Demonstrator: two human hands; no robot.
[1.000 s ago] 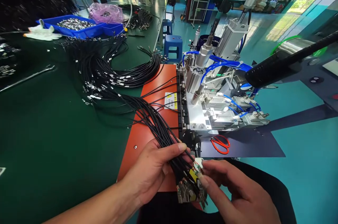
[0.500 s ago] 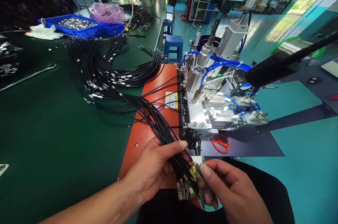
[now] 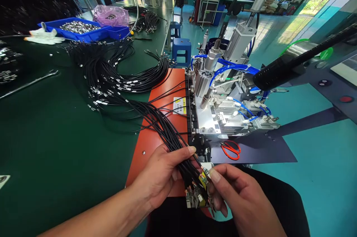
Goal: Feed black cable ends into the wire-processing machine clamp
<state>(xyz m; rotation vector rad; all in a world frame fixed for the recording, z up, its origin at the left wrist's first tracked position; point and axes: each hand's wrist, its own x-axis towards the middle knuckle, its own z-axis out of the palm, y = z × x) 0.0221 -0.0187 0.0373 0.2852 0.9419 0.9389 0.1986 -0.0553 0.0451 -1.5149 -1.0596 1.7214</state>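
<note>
A bundle of black cables runs from the pile on the table down to my hands. My left hand is wrapped round the bundle near its lower end, thumb on top. Small metal connectors hang at the cable ends below it, with a bit of yellow among them. My right hand pinches one of the cable ends between thumb and fingers, at the right side of the bundle. The fingertips partly hide that end.
An orange plate lies under the cables, beside a metal machine with blue hoses. Red-handled scissors lie near its base. Blue trays of metal parts, a white glove and a rod are on the green table.
The view has shifted slightly, so the machine sits a little further left. Both hands keep their hold, and the right fingers have moved only slightly at the connectors.
</note>
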